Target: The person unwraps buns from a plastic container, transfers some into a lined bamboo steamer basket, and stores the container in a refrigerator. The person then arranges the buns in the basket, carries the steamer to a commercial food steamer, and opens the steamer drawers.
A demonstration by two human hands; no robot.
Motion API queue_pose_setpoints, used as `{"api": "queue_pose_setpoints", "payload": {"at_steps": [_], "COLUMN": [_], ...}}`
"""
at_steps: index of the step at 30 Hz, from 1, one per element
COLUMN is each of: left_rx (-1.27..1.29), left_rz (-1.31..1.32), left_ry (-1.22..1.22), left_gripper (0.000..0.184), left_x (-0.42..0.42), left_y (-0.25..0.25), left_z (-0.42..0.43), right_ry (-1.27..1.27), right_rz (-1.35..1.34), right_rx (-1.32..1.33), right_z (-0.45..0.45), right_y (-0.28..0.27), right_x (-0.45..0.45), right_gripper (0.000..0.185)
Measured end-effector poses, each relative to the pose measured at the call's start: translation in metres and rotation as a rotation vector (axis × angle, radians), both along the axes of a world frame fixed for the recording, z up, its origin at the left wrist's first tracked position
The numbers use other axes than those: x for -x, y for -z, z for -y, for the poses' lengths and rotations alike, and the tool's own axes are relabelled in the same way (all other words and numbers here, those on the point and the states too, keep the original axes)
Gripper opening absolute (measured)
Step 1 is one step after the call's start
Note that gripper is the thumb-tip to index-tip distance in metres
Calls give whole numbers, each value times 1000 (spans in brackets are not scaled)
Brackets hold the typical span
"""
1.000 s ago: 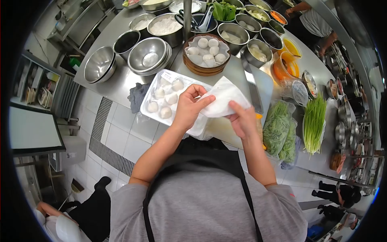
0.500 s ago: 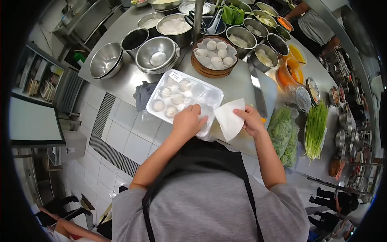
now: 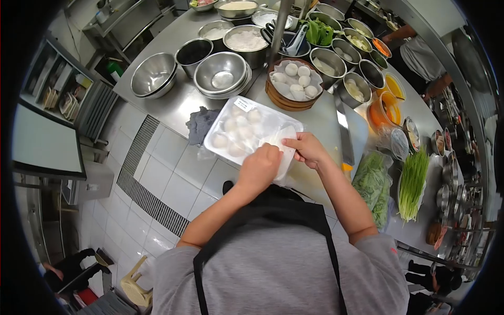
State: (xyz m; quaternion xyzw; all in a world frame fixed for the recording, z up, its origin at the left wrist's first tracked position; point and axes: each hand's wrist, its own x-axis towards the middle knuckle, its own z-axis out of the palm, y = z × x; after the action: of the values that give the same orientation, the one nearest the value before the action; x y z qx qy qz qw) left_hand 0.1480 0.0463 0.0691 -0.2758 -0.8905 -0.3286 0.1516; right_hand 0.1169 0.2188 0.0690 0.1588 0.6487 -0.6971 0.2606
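My right hand [image 3: 308, 150] pinches a thin white sheet of paper [image 3: 287, 157] between thumb and fingers. My left hand [image 3: 261, 169] is curled closed at the sheet's left side, its fingertips against the paper and partly hidden. Both hands are over the near right part of a white tray [image 3: 214, 146] under clear plastic film with a printed label. Several round white dough balls [image 3: 220, 140] lie inside it. Beyond the tray, a round bamboo steamer [image 3: 287, 102] lined with white paper holds more white balls [image 3: 291, 69].
A knife [image 3: 344, 128] lies on the cutting board right of the steamer. Stacked steel bowls [image 3: 220, 76] and a grey cloth [image 3: 202, 125] are to the left. Bagged greens [image 3: 374, 181], green stalks [image 3: 412, 184] and an orange tub [image 3: 382, 111] stand right. Another person's arm [image 3: 399, 34] shows at far right.
The paper and my right hand have moved left to meet my left hand over the tray. My left hand has closed at the paper. The whole view has shifted slightly.
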Motion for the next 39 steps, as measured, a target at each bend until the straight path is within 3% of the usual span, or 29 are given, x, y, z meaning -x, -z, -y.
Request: {"api": "queue_pose_setpoints", "payload": {"at_steps": [2, 5, 6, 8, 10, 11, 13, 17, 19, 20, 21, 24, 25, 27, 28, 30, 31, 33, 34, 36, 38, 39], "left_rx": [23, -24, -33, -278, -348, -408, -410, -525, -626, -496, -364, -616, -708, -762, -909, -1015, -1022, -998, -1002, -1077, -1071, -1339], "left_rz": [3, 3, 5, -1, 67, 138, 59, 104, 681, 722, 755, 945, 1118, 1001, 1033, 1064, 1025, 973, 937, 834, 729, 667], "left_ry": [22, 21, 18, 29, -56, -128, -400, -657, -271, -272, -284, -262, -216, -93, -110, -151, -164, -225, -234, -231, -289, -241], "left_gripper": [13, 12, 12, 12, 13, 14, 16, 20, 30, 29, 27, 26, 29, 31, 32, 32, 32, 31, 31, 30, 33, 35], "left_x": [-6, -10, -10, -10, -13, -15, -7, 32, 60, 59, 56, 44, 35, 23, 22, 35, 43, 56, 61, 64, 76, 82], "left_y": [9, 19, 18, 15, 30, 37, 44, 66, 106, 93, 80, 108, 74, 35, 3, -27, -42, -67, -73, -84, -79, -78], "left_z": [-2, -1, 3, 20, 45, 60, 90, 122, 136, 137, 136, 152, 161, 191, 207, 258, 287, 350, 381, 446, 519, 551], "right_ry": [-78, 22, 106, 184, 191, 178, 175, 37, -189, -349, -347, -219, -181, -293, -406, -617, -624, -373, -298, -509, -496, -510], "right_rz": [15, 49, 27, 16, -247, -242, -708, -820, -673, -926, -830, -813, -912, -1094, -1114, -1408, -1446, -2125, -2203, -2358, -2376, -2328], "right_rx": [-18, 9, 156, 296, -85, -87, -769, -864, -711, -787, -604, -546, -494, -389, -376, -826, -813, -1082, -992, -691, -597, -536], "right_z": [9, 23, 26, 27, 22, 20, 15, -14, -7, -7, -3, -1, 12, 33, 37, 66, 98, 176, 216, 290, 376, 415], "right_y": [1, 10, -3, -7, -4, -6, -12, 30, 33, 34, 26, 19, -7, -63, -78, -108, -116, -124, -119, -129, -147, -155], "right_x": [9, 13, 9, -1, -9, -16, -31, -46, -47, -46, -46, -60, -56, -35, -23, 14, 40, 89, 113, 151, 182, 195], "right_gripper": [16, 24, 32, 40, 49, 49, 47, 40, 35, 35, 36, 35, 38, 37, 52, 49, 49, 31, 25, 26, 28, 30]}}
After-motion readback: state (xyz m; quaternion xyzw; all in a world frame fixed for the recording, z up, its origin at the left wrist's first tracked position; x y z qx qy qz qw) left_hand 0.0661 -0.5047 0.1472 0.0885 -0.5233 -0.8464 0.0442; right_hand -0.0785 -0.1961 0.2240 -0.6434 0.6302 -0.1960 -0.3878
